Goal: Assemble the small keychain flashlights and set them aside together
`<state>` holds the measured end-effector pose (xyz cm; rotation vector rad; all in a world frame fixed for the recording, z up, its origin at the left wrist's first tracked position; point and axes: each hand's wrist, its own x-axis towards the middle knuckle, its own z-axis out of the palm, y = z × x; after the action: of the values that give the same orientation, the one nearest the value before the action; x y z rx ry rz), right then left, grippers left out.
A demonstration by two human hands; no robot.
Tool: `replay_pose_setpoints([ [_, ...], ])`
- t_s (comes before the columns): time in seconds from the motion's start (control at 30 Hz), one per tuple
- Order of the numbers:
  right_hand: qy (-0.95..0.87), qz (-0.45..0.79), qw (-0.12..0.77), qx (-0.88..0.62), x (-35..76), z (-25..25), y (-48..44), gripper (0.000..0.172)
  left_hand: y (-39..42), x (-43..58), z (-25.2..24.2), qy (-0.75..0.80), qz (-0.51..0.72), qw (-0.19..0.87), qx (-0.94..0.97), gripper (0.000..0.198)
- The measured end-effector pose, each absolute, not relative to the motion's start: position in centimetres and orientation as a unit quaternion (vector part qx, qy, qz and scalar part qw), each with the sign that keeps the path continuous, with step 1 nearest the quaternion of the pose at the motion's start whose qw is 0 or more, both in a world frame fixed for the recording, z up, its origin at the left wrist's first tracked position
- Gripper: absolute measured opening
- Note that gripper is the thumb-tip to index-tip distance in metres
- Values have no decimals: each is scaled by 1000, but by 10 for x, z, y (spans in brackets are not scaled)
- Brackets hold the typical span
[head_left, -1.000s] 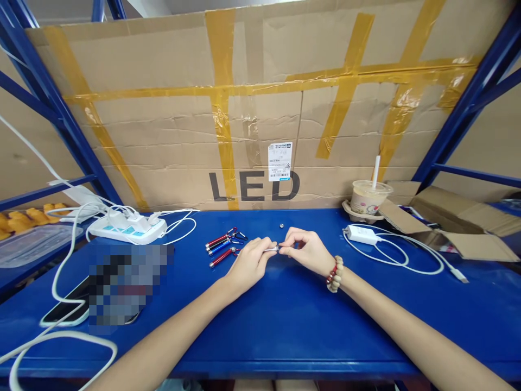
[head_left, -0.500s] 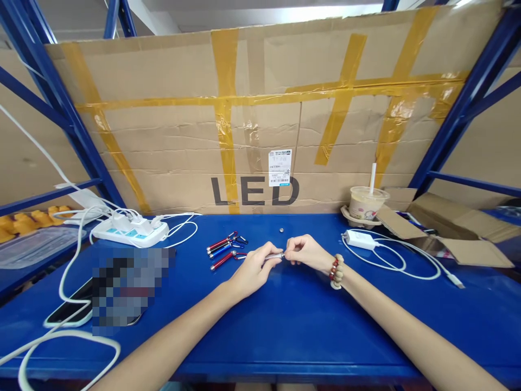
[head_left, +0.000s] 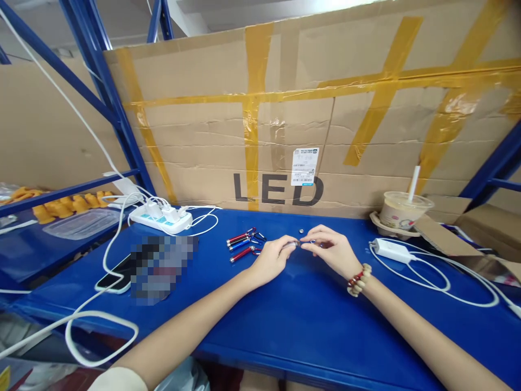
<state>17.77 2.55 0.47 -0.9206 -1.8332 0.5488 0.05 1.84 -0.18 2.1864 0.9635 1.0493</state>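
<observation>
My left hand is closed around a small silver tube, most of it hidden by the fingers. My right hand is pinched at the tube's right end, on a small part too tiny to make out. A beaded bracelet is on the right wrist. Just behind the hands, a small round metal piece lies on the blue table. Left of my left hand lie several slim metal tubes with clips, among them a red one and a blue one.
A white power strip with cables and a phone beside a blurred patch are at the left. At the right are a drink cup with a straw, a white adapter and an open carton. Cardboard stands behind.
The view has turned left, so things appear further right. My right hand's fingers have spread somewhat and shifted at the end of the tube; my left hand keeps its hold.
</observation>
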Motion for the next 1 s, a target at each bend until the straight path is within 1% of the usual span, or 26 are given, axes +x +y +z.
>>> replay_pose_setpoints([
  [0.17,-785,182,466,-364,180,6,24,21,17,-4,0,365,371,300,799,23],
  [0.3,-792,180,464,-355,179,7,23,19,15,-4,0,359,359,324,798,21],
  [0.43,-808,143,454,-348,180,6,24,17,15,-4,0,347,342,356,798,19],
  [0.6,-821,156,429,-342,180,4,22,21,15,-4,-2,334,330,390,792,18],
  [0.77,-842,146,405,-325,181,2,21,22,12,-5,-3,336,309,368,810,17],
  [1.0,-837,161,402,-334,181,0,22,21,13,-7,-8,321,314,341,826,10],
])
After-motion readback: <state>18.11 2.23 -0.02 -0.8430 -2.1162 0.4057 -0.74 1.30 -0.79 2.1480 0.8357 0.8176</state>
